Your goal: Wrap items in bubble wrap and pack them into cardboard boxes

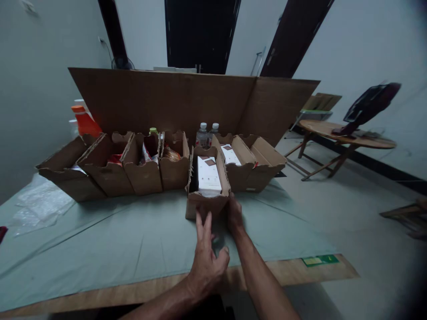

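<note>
A narrow cardboard box (204, 205) stands pulled forward of a row of similar boxes on a table covered with a pale green cloth (110, 240). It holds white packets with brown marks (208, 174). My right hand (234, 214) grips the box's near right corner, fingers wrapped on the cardboard. My left hand (207, 258) hovers just in front of the box with its fingers stretched toward the front wall and nothing in it.
A row of open cardboard boxes (106, 171) with packets and bottles stands before a tall cardboard sheet (187, 100). Two water bottles (207, 133) and an orange-capped bottle (84, 120) stand behind. Crumpled plastic (40, 206) lies left. A round wooden table (347, 135) stands right.
</note>
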Demonstrator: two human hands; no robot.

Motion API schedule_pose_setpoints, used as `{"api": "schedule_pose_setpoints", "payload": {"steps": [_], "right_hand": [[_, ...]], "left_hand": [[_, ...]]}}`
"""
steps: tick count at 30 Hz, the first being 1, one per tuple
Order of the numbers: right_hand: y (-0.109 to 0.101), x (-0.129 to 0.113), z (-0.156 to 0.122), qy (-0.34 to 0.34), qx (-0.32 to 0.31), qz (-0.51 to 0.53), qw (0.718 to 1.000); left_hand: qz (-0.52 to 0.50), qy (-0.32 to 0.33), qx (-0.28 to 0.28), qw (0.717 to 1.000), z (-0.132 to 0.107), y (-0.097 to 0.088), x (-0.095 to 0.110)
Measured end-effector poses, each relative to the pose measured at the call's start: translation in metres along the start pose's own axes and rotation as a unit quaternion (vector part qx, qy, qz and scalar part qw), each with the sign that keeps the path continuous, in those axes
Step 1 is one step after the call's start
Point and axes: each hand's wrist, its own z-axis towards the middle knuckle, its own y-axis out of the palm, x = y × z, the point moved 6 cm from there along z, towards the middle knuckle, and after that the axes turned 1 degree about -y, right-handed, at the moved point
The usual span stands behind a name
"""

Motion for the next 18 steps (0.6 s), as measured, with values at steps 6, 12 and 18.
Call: {"api": "schedule_pose_setpoints", "payload": {"steps": [6, 12, 18], "right_hand": [[-0.002, 0.009, 0.001, 0.024, 0.025, 0.01, 0.999], [-0.004, 0.022, 0.004, 0.035, 0.027, 0.01, 0.999], [-0.006, 0.02, 0.003, 0.022, 0.035, -0.007, 0.999]], "left_hand": [[-0.007, 0.018, 0.047, 0.999, 0.055, 0.02, 0.001], [0.027, 0.026, 0.086, 0.996, 0.108, 0.024, -0.002], [0.064, 0.021, 0.077, 0.995, 0.129, 0.022, -0.014]]}}
